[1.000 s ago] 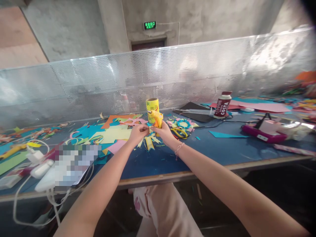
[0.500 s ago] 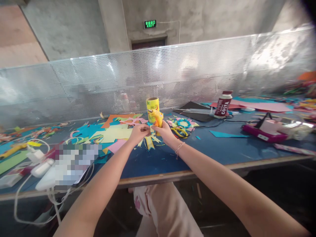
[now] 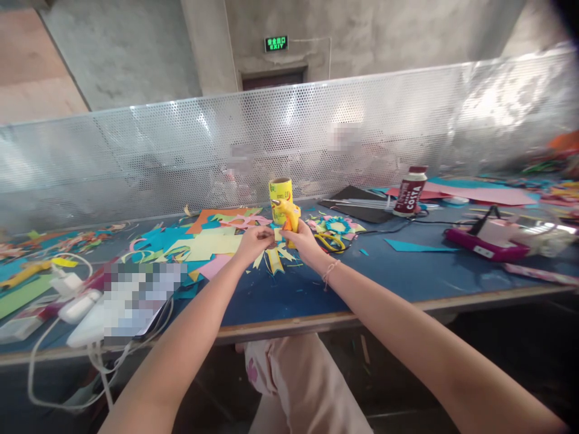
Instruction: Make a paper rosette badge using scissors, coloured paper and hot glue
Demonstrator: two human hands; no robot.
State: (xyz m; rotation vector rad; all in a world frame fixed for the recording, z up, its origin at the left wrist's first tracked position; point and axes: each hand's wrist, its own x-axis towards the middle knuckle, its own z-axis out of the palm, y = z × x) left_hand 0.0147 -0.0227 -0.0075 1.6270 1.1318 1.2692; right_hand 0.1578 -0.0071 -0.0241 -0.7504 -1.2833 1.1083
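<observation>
My right hand (image 3: 304, 240) is wrapped round the handle of a yellow glue gun (image 3: 286, 216), whose nozzle points left. My left hand (image 3: 254, 240) is closed in a pinch on a small pale paper piece (image 3: 277, 234) held between both hands, just under the nozzle. Below them, on the blue table (image 3: 384, 274), lies a yellow and blue paper cut-out with pointed rays (image 3: 274, 259). A yellow tape roll (image 3: 280, 191) stands upright right behind the glue gun.
Coloured paper sheets and scraps (image 3: 199, 244) cover the table's left. A blurred flat object (image 3: 136, 298), white chargers and cables (image 3: 76, 307) lie near the front left edge. A brown bottle (image 3: 409, 191), yellow scissors (image 3: 329, 242) and a pink device (image 3: 486, 241) are right. A perforated metal screen (image 3: 289, 144) backs the table.
Both hands and the glue gun have stayed almost in place; the view has shifted very slightly.
</observation>
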